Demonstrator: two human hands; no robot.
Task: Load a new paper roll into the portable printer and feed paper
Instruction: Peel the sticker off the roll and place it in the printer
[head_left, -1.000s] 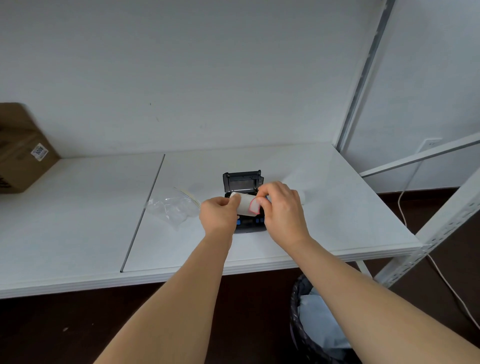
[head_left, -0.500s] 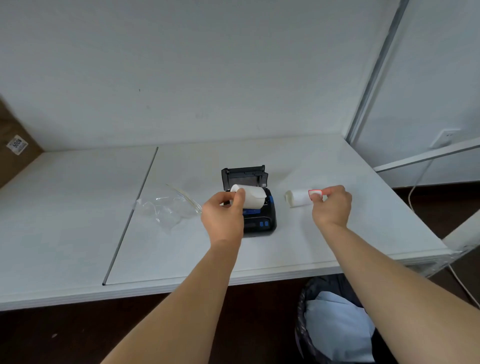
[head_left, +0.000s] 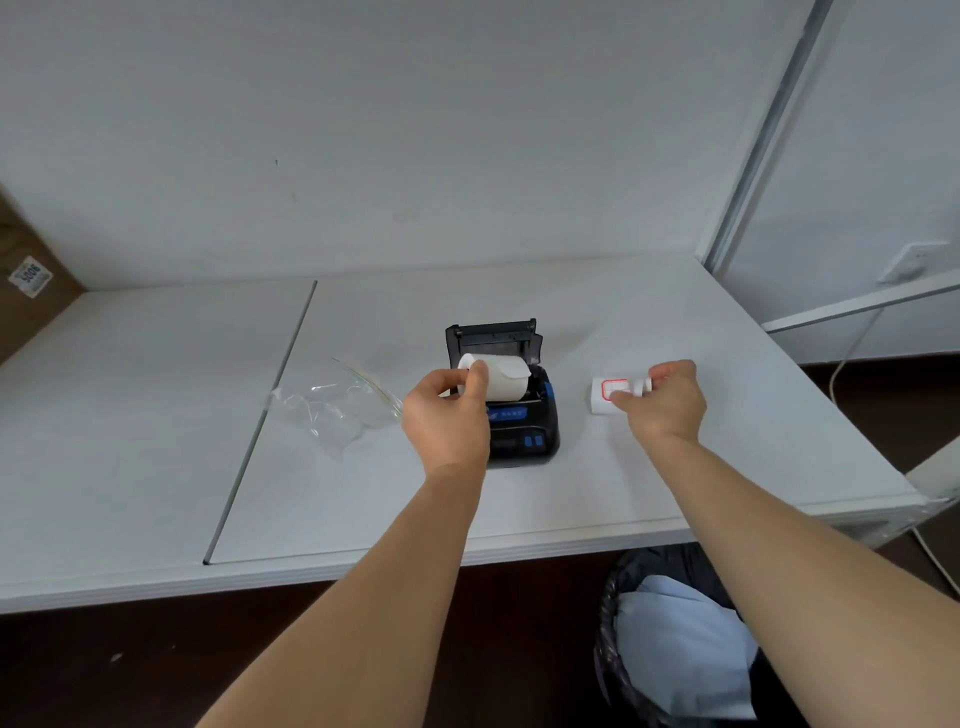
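Left hand (head_left: 447, 415) pinches the paper roll (head_left: 496, 382) by its end, holding it over the open bay of the printer (head_left: 519, 421), mid-bench toward the front edge. Right hand (head_left: 667, 400) grips a red-bordered sticker (head_left: 613, 391) by a second small roll (head_left: 602, 405) near the right edge. The roll looks light, crushable, loose tail flapping; best held by the flat ends. Plastic wrapper (head_left: 337, 410) lies left.

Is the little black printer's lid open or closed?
Open. The printer has its lid tipped up at the back.
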